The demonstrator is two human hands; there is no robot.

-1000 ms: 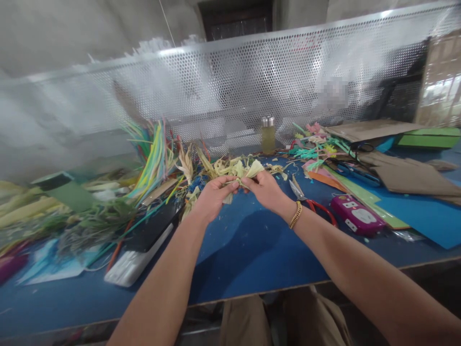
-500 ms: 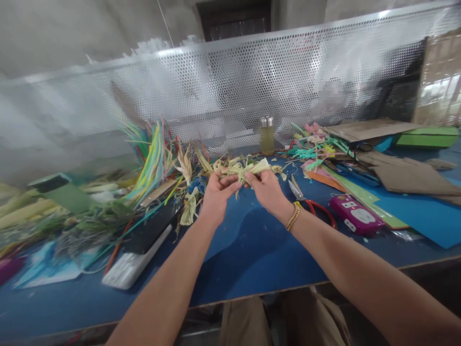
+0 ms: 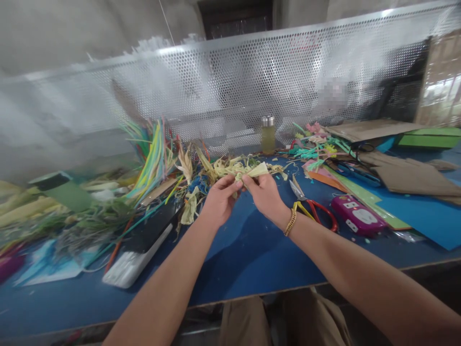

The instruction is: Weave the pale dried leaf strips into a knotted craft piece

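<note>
Over the blue table (image 3: 248,259) my left hand (image 3: 219,199) and my right hand (image 3: 264,192) meet, both pinching one pale yellow-green strip of dried husk (image 3: 254,171). The strip's wide end sticks up and to the right above my right thumb. My fingers are closed on it, thumbs on top. A gold bracelet (image 3: 289,223) sits on my right wrist. Just behind my hands lies a loose heap of similar husk strips (image 3: 230,166).
Red-handled scissors (image 3: 313,206) lie right of my right wrist, beside a magenta device (image 3: 356,215). A yellow bottle (image 3: 268,134) stands by the perforated metal screen (image 3: 252,81). Coloured strips (image 3: 153,156), a black-and-white tool (image 3: 144,247), cardboard (image 3: 410,175) and coloured paper sheets crowd both sides.
My hands have shifted slightly nearer and lower with the husk strip. The strip's free end now points up to the right instead of hanging in a bunch.
</note>
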